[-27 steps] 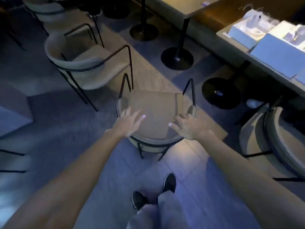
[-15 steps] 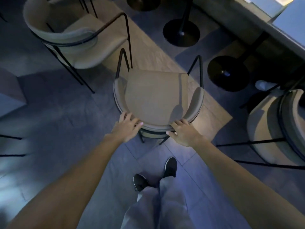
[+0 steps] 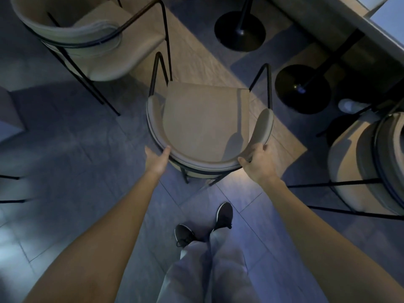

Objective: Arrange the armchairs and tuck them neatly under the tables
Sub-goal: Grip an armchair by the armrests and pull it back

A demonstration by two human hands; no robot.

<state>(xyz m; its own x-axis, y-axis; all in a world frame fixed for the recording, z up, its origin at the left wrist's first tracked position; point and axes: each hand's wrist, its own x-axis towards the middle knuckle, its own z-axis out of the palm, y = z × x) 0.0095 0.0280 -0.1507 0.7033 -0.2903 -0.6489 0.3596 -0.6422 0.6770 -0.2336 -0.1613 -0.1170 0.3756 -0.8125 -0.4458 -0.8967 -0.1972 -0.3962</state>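
Observation:
A beige armchair (image 3: pixel 205 121) with a curved backrest and thin black metal legs stands right in front of me, its seat facing away. My left hand (image 3: pixel 157 159) grips the left end of the backrest, thumb on top. My right hand (image 3: pixel 258 162) grips the right end of the backrest, fingers wrapped around its edge. A table (image 3: pixel 341 25) with a black round base (image 3: pixel 302 89) stands at the upper right, beyond the chair.
A second beige armchair (image 3: pixel 91 38) stands at the upper left, close to the first one's front leg. A third armchair (image 3: pixel 369 165) is at the right. Another round table base (image 3: pixel 240 30) sits at the top. My feet (image 3: pixel 205 226) are behind the chair.
My hands slid from the top of the backrest out to its two ends and closed on it. The view tilted further down, bringing the chair closer.

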